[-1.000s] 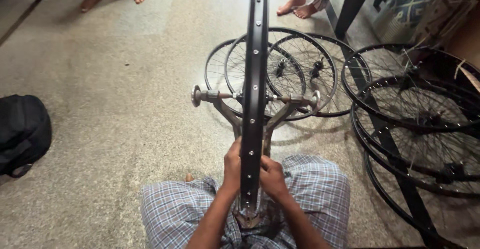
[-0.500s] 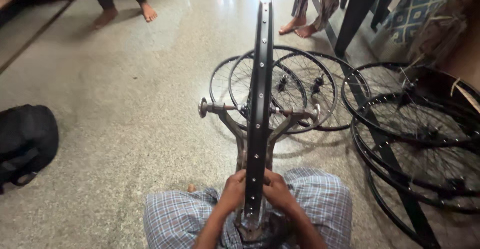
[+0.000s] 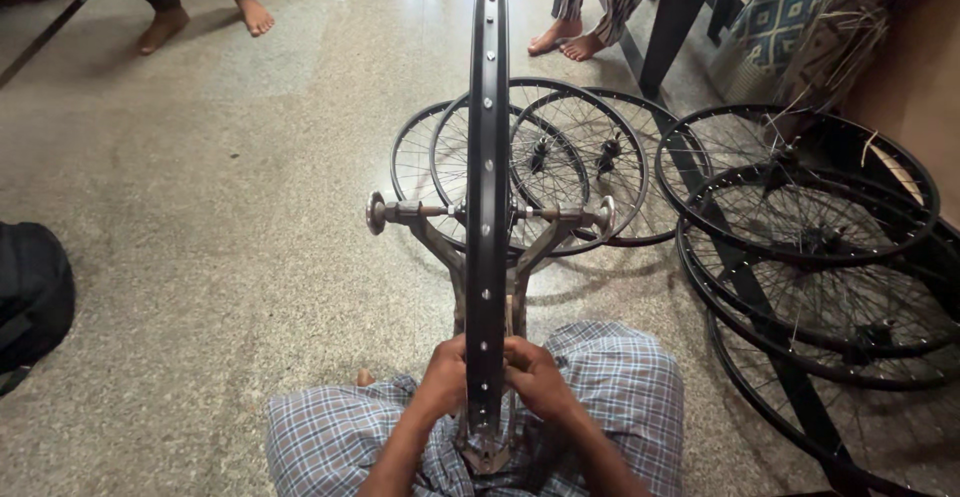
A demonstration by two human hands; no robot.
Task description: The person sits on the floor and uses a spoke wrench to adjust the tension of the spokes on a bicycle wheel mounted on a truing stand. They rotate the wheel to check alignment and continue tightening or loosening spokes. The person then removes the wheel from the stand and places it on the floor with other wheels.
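A dark bag lies on the floor at far left, well apart from the work. The left hand presses against the left face of the rim, its fingers curled together on the metal near the lowest part of the wheel. The rim stands upright and edge-on to the camera, carried at its axle in a forked stand that rises from between the person's knees. The right hand mirrors the left on the opposite face, fingers closed on the rim; whether either hand also pinches a small tool or a spoke nipple cannot be told.

To do this step well, the hands should keep equal pressure from both sides so the rim stays centred between the stand's arms, and should turn the wheel in small amounts, sighting straight down its edge.

Behind the stand, spoked wheels lie flat and overlapping; further wheels are piled at right. Bare feet of other people show at the top.
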